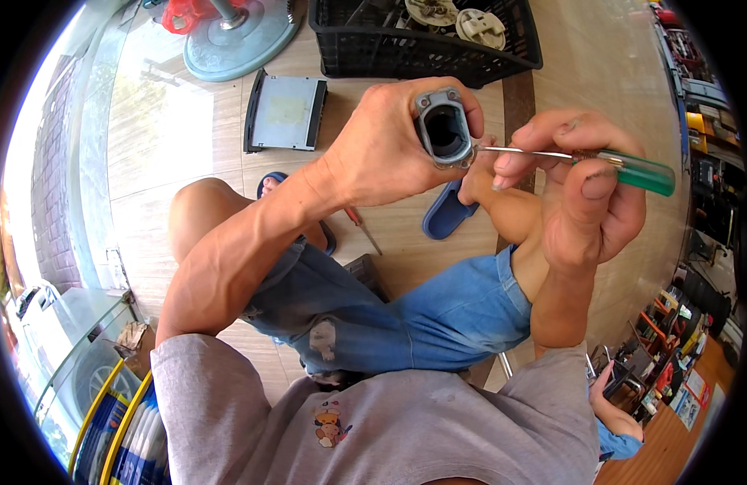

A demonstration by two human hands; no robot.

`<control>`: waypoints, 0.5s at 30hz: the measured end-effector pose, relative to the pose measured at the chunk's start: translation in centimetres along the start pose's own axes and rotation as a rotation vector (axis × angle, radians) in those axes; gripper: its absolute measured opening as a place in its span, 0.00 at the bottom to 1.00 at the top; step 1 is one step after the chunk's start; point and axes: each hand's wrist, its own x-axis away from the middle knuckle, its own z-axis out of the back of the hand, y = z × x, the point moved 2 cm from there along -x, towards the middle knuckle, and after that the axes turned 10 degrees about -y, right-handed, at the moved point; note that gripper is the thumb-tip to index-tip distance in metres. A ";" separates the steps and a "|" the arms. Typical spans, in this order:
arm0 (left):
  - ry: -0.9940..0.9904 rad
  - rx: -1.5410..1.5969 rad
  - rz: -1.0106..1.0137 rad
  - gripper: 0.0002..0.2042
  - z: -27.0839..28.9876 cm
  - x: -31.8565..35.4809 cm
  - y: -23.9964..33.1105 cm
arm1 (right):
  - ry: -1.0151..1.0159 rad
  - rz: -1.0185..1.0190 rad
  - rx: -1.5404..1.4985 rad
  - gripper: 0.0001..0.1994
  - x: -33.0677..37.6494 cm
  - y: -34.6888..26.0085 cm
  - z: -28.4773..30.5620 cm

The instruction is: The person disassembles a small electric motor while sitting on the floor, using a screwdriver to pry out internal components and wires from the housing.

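Observation:
My left hand (373, 141) is wrapped around a hollow grey metal housing (447, 128), with its open, dark mouth facing me and small screw lugs on its rim. A screwdriver with a clear green handle (644, 172) lies across the fingers of my right hand (580, 190), gripped between thumb and fingers. Its thin shaft points left, and the tip reaches the lower right edge of the housing's rim. Whether the tip sits in a screw there is too small to tell. Both hands are raised above my knees.
Beyond my hands stands a black plastic crate (329, 52) with round pale parts. A flat grey metal device (286, 111) and a red-handled screwdriver (362, 229) lie on the tiled floor. Cluttered tools (664, 339) line the right side; another person's arm (616, 408) shows at lower right.

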 end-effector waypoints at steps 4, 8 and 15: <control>0.029 -0.024 -0.044 0.14 -0.2 -0.1 -0.1 | 0.019 0.027 0.066 0.16 -0.1 0.2 -0.6; 0.031 -0.023 -0.019 0.15 -0.2 -0.1 -0.2 | -0.034 0.047 0.244 0.12 -0.4 0.2 -1.2; 0.056 -0.136 -0.115 0.13 0.1 0.0 -0.2 | 0.058 -0.130 0.122 0.05 -0.2 0.2 -2.2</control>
